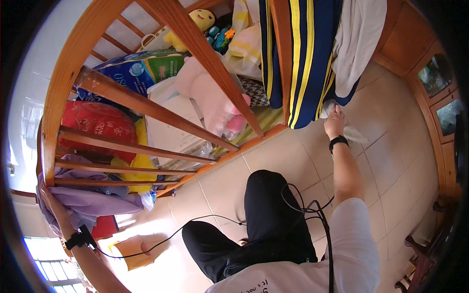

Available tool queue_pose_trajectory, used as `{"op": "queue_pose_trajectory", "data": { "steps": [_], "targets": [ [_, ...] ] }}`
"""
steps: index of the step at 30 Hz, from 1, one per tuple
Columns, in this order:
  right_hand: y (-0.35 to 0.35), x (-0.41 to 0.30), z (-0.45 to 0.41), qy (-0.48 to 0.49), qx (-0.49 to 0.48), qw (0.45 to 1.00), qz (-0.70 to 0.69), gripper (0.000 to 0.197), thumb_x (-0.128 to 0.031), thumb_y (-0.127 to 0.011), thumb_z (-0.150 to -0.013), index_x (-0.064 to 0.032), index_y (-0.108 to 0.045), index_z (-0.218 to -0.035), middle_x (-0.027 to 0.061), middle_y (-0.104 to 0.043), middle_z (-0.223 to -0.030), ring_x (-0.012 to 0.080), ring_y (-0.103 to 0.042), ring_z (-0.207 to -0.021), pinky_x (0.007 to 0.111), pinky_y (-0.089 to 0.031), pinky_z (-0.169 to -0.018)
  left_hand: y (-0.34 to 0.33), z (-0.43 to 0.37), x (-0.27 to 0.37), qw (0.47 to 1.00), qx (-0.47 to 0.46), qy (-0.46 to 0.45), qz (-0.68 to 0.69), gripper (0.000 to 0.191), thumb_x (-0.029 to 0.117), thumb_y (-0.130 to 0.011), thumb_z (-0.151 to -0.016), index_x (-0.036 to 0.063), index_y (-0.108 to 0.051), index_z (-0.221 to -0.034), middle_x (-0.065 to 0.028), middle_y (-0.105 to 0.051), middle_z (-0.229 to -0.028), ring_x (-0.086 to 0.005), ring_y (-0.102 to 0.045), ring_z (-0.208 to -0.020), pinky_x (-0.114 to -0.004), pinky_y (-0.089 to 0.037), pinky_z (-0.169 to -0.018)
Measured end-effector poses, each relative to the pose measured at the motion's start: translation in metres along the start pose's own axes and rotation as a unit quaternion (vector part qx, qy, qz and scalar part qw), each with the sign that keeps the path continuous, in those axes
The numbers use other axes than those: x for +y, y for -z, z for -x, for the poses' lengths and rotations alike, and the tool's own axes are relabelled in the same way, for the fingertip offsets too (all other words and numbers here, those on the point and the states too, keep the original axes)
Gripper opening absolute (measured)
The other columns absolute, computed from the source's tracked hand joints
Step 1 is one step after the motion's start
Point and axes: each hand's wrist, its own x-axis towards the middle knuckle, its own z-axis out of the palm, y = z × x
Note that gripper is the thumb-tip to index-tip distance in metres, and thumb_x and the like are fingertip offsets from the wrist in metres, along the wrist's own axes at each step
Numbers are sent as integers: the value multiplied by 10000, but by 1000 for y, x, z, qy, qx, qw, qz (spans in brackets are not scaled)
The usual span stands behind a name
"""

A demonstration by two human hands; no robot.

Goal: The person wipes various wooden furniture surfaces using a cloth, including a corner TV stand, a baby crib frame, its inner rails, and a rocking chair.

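Note:
My right hand grips a pale cloth low over the tiled floor. Just above it hang a navy garment with yellow stripes and a light grey garment, both draped over the side of a wooden crib. At far left, my left hand touches the crib's corner beside a purple cloth. Its fingers are mostly hidden. Between the crib's slats I see a pink plush toy, a red bag and a blue-green package.
An orange-tan bin lies on the tiled floor at lower left. Black cables run across my legs and to my left wrist strap. A wooden cabinet with glass panes stands at right, and dark carved furniture below it.

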Motion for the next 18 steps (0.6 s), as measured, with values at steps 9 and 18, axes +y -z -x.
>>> {"op": "queue_pose_trajectory", "data": {
  "steps": [9, 18],
  "targets": [
    [-10, -8, 4, 154, 25, 983, -102, 402, -34, -542, -721, -24, -537, -1123, 124, -452, -1181, 341, -515, -984, 409, -452, -836, 2, 0, 8, 998, 3, 44, 38, 737, 563, -392, -894, 9, -298, -1371, -177, -352, -1358, -284, -323, -1249, -377, -257, -1040],
    [-16, -26, 13, -11, 26, 995, -100, 560, -59, -579, -722, -47, -422, -1259, 167, -454, -1189, 366, -486, -1052, 408, -451, -853, 6, -6, 1, 999, 10, 45, 8, 637, 506, -323, -941, 29, -330, -1363, -139, -351, -1351, -243, -333, -1241, -343, -230, -1051]
  ]
}}
